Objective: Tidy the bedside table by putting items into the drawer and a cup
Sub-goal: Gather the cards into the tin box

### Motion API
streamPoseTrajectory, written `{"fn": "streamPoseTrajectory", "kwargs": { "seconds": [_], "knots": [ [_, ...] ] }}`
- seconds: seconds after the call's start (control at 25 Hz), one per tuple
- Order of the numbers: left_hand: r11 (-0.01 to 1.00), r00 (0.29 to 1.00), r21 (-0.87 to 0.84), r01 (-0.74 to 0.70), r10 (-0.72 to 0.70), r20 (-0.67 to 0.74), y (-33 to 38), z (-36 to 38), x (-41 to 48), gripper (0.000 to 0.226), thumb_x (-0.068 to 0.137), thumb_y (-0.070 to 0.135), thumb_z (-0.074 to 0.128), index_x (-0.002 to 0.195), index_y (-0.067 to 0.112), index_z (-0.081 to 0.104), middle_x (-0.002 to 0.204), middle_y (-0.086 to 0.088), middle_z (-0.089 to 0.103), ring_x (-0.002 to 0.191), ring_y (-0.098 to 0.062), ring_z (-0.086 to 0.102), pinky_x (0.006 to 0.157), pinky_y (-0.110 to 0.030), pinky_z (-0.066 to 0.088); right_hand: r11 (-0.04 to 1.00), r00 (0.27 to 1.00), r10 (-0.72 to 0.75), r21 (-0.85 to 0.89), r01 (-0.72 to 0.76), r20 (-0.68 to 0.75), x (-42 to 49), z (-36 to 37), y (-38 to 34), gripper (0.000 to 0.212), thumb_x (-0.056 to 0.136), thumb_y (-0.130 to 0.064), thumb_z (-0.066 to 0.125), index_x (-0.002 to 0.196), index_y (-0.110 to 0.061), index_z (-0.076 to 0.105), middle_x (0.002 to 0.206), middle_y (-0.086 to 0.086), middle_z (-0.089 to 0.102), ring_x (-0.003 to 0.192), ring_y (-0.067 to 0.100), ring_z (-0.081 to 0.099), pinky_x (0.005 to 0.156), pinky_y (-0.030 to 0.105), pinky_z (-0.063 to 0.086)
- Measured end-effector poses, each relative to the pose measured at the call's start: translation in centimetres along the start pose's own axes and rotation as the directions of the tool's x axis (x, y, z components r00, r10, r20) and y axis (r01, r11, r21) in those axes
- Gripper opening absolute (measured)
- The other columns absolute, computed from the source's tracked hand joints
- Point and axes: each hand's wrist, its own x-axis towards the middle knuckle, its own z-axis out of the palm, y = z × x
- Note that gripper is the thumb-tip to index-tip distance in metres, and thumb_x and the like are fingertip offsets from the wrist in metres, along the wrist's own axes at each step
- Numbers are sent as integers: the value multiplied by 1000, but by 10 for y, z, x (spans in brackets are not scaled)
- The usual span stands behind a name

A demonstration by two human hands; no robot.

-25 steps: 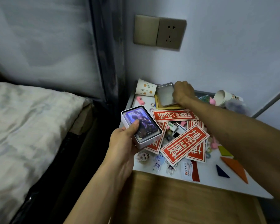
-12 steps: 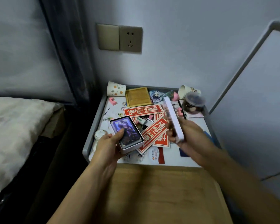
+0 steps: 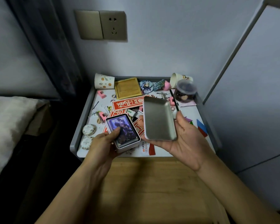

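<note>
The left hand point(image 3: 103, 143) grips a white rectangular metal tin base point(image 3: 125, 147) holding purple picture cards point(image 3: 122, 129), thumb pressed on the top card. The right hand point(image 3: 187, 141) holds the matching silver rectangular tin lid point(image 3: 158, 121), hollow side up, just beside the base. Both are above the front edge of the cluttered grey-rimmed bedside table point(image 3: 81, 126).

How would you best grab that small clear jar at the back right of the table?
Probably by its lid, coming down from above. The clear jar seems to stand upright, with a tipped paper cup just behind it and the table's raised rim close beside it, so its top is freest.
</note>
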Motion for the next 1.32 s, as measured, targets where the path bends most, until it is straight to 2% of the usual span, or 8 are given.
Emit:
{"fn": "streamPoseTrajectory", "kwargs": {
  "seconds": [0.2,0.4,0.48,0.56,0.6,0.68,0.84,1.32],
  "knots": [
    [1000,1000,6,14,-14,21,-3,-2,1,34,92,16,62,118,-6,62,105,-20,73,92,-34,71,85,-50,57,997,998,41,61,-43,42,3,-1,10,61,102,-53,28,146,-12,38,143,30,43,134,45,41,115,55,27],
    [998,992,1,61,-60,106,-5,0,-3,30,92,15,60,117,-2,64,110,-20,71,101,-36,69,91,-51,54,981,992,-109,-169,98,-58,5,3,6,48,99,-39,45,142,-16,47,142,20,48,126,31,50,110,48,36],
    [997,986,-16,81,-78,145,-7,3,-6,30,93,15,57,120,2,64,114,-18,71,106,-36,68,94,-54,52,797,956,-256,-591,126,-141,5,4,14,57,88,-41,56,142,-26,45,140,13,51,118,24,55,102,46,47],
    [993,980,-51,104,-93,177,-11,5,-9,33,92,15,56,123,5,64,117,-18,70,111,-38,64,99,-56,48,344,904,-410,-938,30,-121,3,6,28,74,82,-49,64,147,-41,29,137,-7,48,115,12,57,91,39,55],
    [991,976,-67,114,-99,196,-14,7,-9,34,92,17,56,124,6,64,118,-18,69,113,-39,63,101,-58,46,145,889,-450,-989,-18,-82,3,5,35,82,80,-54,66,148,-43,22,139,-11,43,119,10,54,90,38,55],
    [988,969,-88,129,-107,225,-17,14,-14,35,94,25,55,123,9,65,119,-18,68,113,-39,63,100,-58,47,-42,871,-484,-992,-115,-81,6,-1,45,91,78,-63,65,150,-37,17,147,-10,34,131,13,42,99,40,49],
    [987,958,-96,129,-98,271,-24,26,-21,44,101,43,40,123,15,65,115,-11,71,97,-24,71,78,-42,59,-267,825,-563,-934,-237,-48,7,-2,54,86,77,-69,60,145,-28,26,138,-6,37,127,15,44,92,30,45],
    [971,926,-177,161,-86,368,-33,33,-30,48,102,45,35,131,16,60,124,-11,67,91,-20,71,57,-30,56,-452,808,-589,-830,-326,4,6,-4,58,85,78,-72,56,142,-23,27,127,-1,39,118,17,49,80,26,40]
  ]
}}
